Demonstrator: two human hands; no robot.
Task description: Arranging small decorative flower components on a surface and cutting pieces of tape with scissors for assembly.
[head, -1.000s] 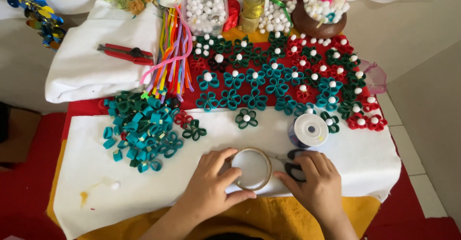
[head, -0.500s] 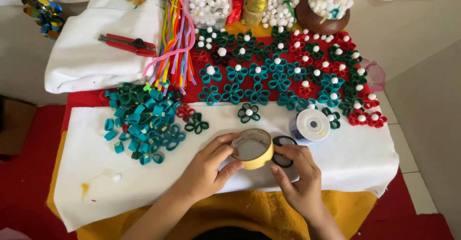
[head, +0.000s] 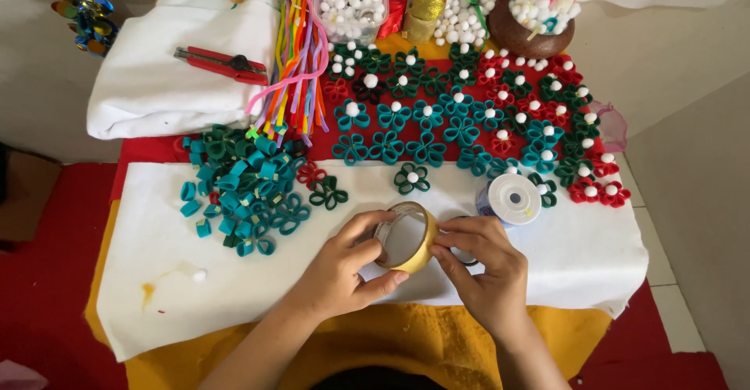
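On white cloth (head: 547, 257) — left hand (head: 344, 269), right hand (head: 484, 269) both grasping round tan tape roll (head: 408, 238).

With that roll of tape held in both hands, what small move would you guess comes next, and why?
Probably picking loose the tape's free end. The left hand cradles the tape roll tilted up off the white cloth, and the right hand has its fingertips at the roll's rim, with no strip pulled out yet.
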